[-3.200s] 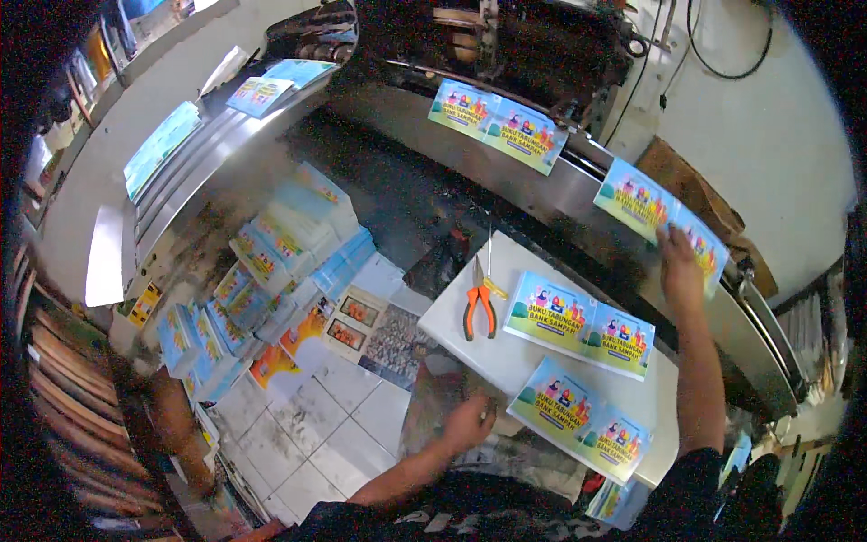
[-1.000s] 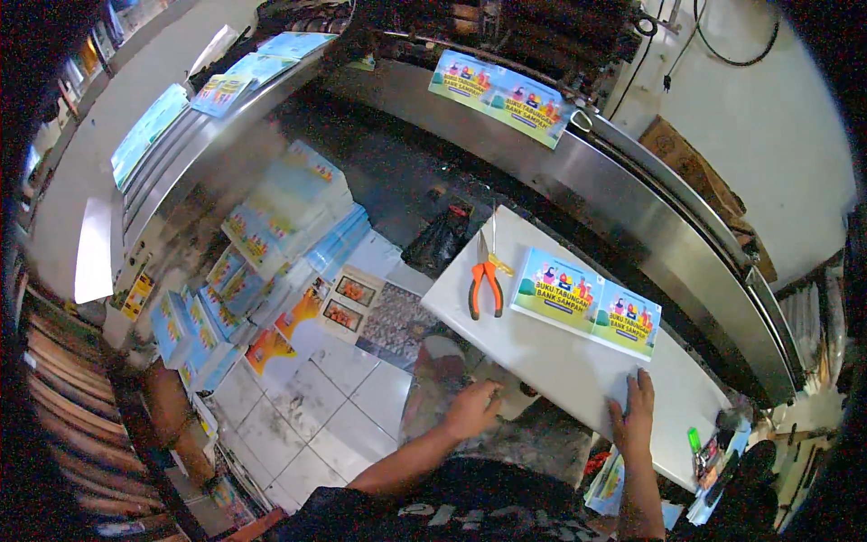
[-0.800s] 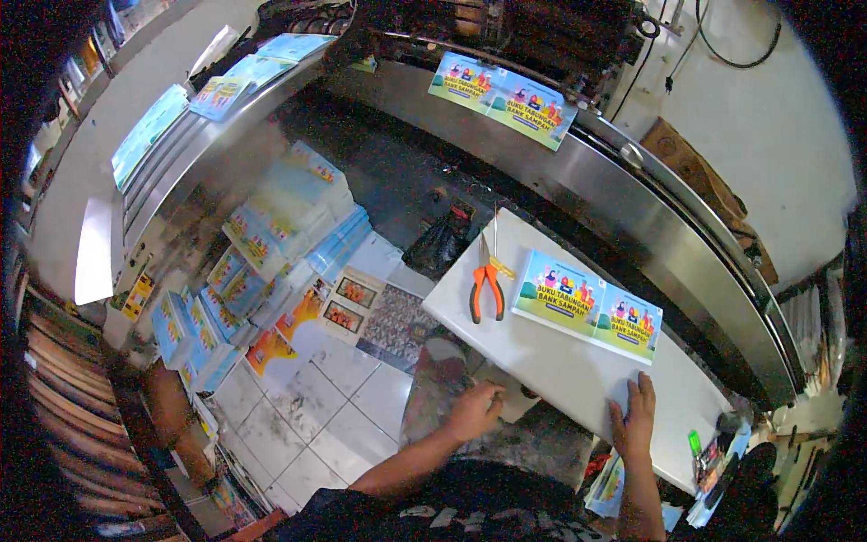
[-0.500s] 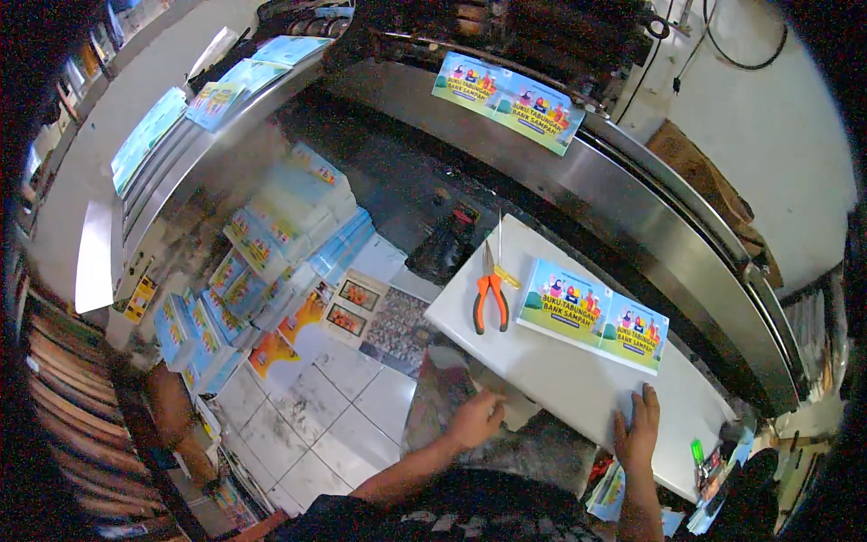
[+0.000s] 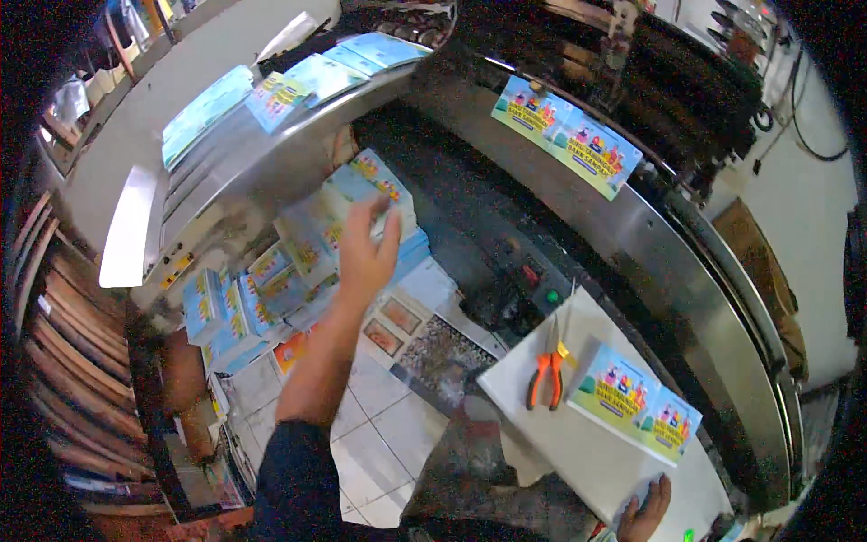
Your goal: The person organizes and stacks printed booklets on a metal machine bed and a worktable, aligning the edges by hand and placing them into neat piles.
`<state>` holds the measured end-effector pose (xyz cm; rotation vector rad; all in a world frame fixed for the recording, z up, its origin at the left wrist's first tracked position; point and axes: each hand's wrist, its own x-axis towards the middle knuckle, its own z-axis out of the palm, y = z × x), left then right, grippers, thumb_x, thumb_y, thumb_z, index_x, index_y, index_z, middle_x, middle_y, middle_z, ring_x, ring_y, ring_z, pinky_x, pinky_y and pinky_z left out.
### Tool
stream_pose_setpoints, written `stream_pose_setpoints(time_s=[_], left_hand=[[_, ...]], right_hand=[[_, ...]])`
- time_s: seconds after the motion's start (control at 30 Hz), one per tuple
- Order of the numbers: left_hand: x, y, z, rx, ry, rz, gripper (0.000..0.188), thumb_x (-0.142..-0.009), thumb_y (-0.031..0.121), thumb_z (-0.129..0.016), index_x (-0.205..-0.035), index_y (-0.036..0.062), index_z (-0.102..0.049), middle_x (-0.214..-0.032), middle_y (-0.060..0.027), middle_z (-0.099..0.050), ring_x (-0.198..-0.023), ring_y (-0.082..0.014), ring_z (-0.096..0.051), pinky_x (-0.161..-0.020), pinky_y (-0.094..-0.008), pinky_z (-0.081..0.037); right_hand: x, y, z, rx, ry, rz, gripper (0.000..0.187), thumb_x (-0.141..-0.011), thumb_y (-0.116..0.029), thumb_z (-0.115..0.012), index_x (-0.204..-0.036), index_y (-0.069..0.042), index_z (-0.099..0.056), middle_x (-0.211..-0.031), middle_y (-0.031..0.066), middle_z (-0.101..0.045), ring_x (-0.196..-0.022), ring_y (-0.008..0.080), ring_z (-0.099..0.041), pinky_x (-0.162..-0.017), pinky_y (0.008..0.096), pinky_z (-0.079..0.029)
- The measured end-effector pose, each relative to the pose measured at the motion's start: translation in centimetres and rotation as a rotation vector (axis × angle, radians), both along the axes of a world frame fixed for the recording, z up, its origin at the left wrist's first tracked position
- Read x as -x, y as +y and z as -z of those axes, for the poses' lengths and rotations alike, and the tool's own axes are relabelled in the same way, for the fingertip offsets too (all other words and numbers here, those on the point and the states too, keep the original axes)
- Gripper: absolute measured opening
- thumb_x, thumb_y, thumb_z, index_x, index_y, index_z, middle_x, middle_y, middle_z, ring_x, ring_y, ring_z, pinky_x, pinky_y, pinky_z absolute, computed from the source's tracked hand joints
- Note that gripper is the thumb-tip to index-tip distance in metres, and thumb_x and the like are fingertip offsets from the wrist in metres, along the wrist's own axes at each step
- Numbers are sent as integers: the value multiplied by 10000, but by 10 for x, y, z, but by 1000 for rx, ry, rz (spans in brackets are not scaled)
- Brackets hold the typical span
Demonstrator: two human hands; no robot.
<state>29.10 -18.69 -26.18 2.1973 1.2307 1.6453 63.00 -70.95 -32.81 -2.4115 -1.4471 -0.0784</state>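
Observation:
My left hand (image 5: 368, 248) is stretched forward over the stacks of printed booklet covers (image 5: 384, 176), fingers apart and holding nothing. Whether it touches them I cannot tell. My right hand (image 5: 645, 511) lies with fingers spread on the near edge of a white tabletop (image 5: 564, 443), just short of a pile of colourful printed covers (image 5: 632, 406). Left of that pile are orange-handled pliers (image 5: 545, 379). Beside them a thin tool with a yellow handle (image 5: 564, 350) is partly seen.
More printed sheets (image 5: 206, 113) rest on a slanted metal shelf at the far left. One printed cover (image 5: 569, 134) is up on a curved metal machine panel (image 5: 668, 244). Lower stacks (image 5: 230, 316) stand above the tiled floor (image 5: 375, 461). Wooden slats (image 5: 81, 361) line the left.
My left hand has risen from near my lap and reached forward and left over the stacks. My right hand stays at the tabletop's edge. The whole view has shifted toward the left.

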Motion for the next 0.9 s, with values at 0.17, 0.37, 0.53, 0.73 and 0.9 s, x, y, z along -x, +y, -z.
stream_pose_setpoints(time_s=[0.17, 0.37, 0.53, 0.73, 0.9], left_hand=[[-25, 153, -102, -268, 583, -298, 479, -876, 374, -585, -1222, 42, -556, -1253, -160, -563, -1204, -323, -494, -1004, -437, -393], [-58, 247, -123, 77, 874, -420, 906, -777, 667, -582, -1401, 42, -382, -1447, -151, -396, -1378, -287, -313, -1091, -581, -229], [-37, 247, -146, 52, 1045, -305, 412, -742, 460, -721, -1013, 151, -710, -1040, -137, -671, -1023, -308, -623, -943, -536, -410], [-21, 241, -154, -36, 1051, -397, 495, -750, 467, -715, -959, 24, -640, -1004, -179, -643, -970, -349, -622, -801, -440, -498], [-42, 220, -134, 156, 1016, -417, 504, -874, 495, -555, -1156, 79, -589, -1174, -151, -611, -1121, -304, -580, -1042, -572, -284]], right_hand=[[3, 8, -12, 63, -30, -1, 436, -858, -141, -613, -1233, 48, -495, -1286, 264, -493, -1209, 430, -454, -1024, 487, -378], [2, 12, -16, -45, -18, -75, 435, -849, -109, -603, -1242, 40, -491, -1279, 278, -490, -1187, 459, -467, -995, 528, -386], [-2, 9, -12, 12, 48, -8, 433, -854, -100, -603, -1255, 26, -496, -1304, 265, -477, -1217, 445, -443, -1005, 513, -383], [-5, 12, -10, -50, 32, -27, 466, -842, -102, -620, -1275, 7, -490, -1318, 255, -478, -1225, 440, -436, -1012, 509, -377], [-5, -3, -7, 38, -12, 2, 479, -832, -119, -608, -1280, 1, -488, -1319, 236, -489, -1229, 428, -439, -1009, 502, -390]])
